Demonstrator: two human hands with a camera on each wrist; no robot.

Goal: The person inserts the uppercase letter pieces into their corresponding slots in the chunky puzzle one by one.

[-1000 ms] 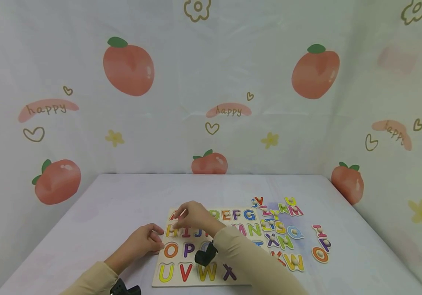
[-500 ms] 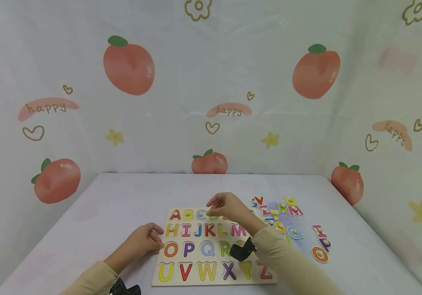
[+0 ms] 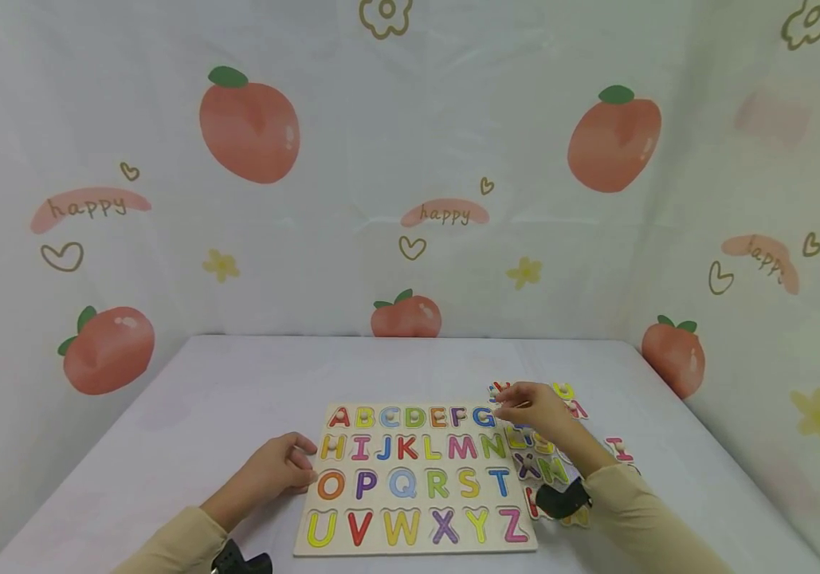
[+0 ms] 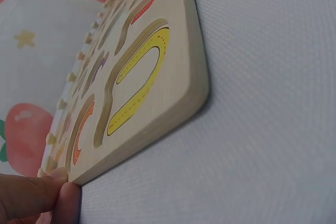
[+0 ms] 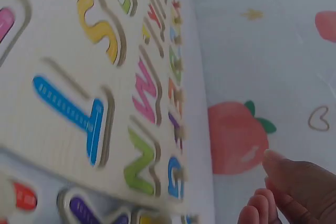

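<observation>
A wooden alphabet puzzle board (image 3: 420,465) lies flat on the table. Its top row A to G and the letter H (image 3: 333,448) hold knobbed pieces; the other recesses show printed letters. At the board's left edge my left hand (image 3: 275,472) pinches the wood, with the thumb (image 4: 31,195) on top in the left wrist view. My right hand (image 3: 544,413) hovers just past the G piece (image 3: 483,417), over the loose letters, fingers loosely bent and holding nothing. In the right wrist view its thumb (image 5: 299,179) stands apart from the fingers.
Loose knobbed letters lie right of the board, among them an X (image 3: 527,466) and a pink I (image 3: 619,449). My right hand and sleeve (image 3: 642,510) cover several of them. A white cloth with fruit prints (image 3: 406,319) hangs behind the white table (image 3: 259,375).
My right hand has moved from the H piece, rightward across the board's top row, to the loose letters. My left hand has stayed at the board's left edge.
</observation>
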